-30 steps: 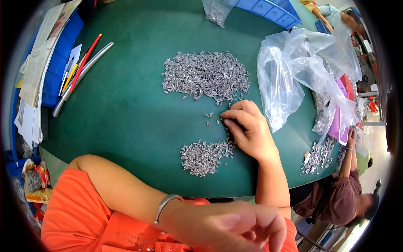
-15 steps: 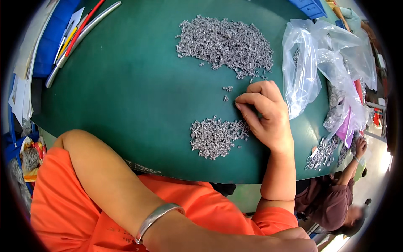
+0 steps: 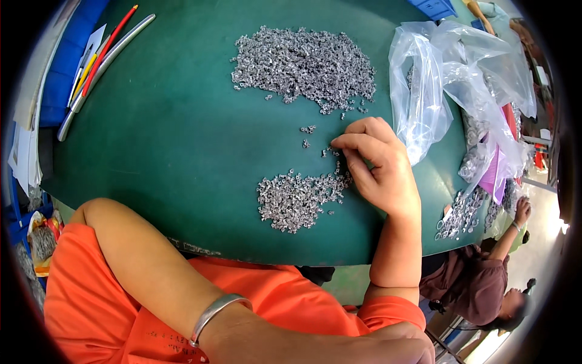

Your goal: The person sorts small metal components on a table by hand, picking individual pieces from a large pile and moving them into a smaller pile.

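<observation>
My right hand [image 3: 383,167] is low over the green table, its index finger and thumb bent toward each other with the tips close together. Anything between the tips is too small to make out. A few loose tiny metal pieces [image 3: 329,153] lie at the fingertips, with more small clusters [image 3: 307,130] just left of them. Below is a small heap of silvery metal pieces [image 3: 291,200]; a larger heap [image 3: 306,68] lies farther away. My left forearm, wearing a silver bangle, crosses my lap. At the lower edge my left hand [image 3: 394,347] is cut off, fingers hidden.
Clear plastic bags [image 3: 421,91] lie right of the large heap. Rings and small metal parts [image 3: 464,215] are spread by the right edge, where a co-worker's hand [image 3: 522,211] rests. Pens and a curved metal strip [image 3: 109,57] lie far left beside a blue bin [image 3: 59,79].
The view has shifted slightly, so the heaps and bags appear farther left. My right index finger has moved a little past the thumb, and loose pieces now show beside its tip.
</observation>
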{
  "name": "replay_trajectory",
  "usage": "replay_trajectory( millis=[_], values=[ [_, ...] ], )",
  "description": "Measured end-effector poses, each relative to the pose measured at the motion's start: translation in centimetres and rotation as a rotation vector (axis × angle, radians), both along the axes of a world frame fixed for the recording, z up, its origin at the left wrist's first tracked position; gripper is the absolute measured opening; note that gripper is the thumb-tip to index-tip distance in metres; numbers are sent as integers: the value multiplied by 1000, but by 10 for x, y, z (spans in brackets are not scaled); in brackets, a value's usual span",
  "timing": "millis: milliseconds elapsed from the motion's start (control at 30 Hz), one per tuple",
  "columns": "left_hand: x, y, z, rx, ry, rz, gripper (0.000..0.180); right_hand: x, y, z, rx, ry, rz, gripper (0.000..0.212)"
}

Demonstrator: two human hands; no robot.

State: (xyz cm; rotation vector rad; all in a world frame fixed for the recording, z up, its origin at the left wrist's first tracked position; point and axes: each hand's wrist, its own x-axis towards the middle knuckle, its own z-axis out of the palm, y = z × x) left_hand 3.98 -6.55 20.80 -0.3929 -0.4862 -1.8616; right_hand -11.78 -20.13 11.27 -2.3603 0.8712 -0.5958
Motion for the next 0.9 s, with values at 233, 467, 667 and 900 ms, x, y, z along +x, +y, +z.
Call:
replay_trajectory(
  millis=[233, 467, 667, 900],
  values=[
    [-20, 16, -3, 128, 141, 82, 48, 7, 4, 3, -28, 18, 47, 17],
    [-12, 12, -2, 81, 115, 20, 53, 4, 0, 3, -53, -52, -19, 26],
    [-10, 7, -7, 91, 118, -32, 58, -2, -1, 1, 5, 27, 15, 27],
    [-13, 5, -31, -30, -83, -81, 46, 5, 1, 4, 5, -1, 121, 30]
  ],
)
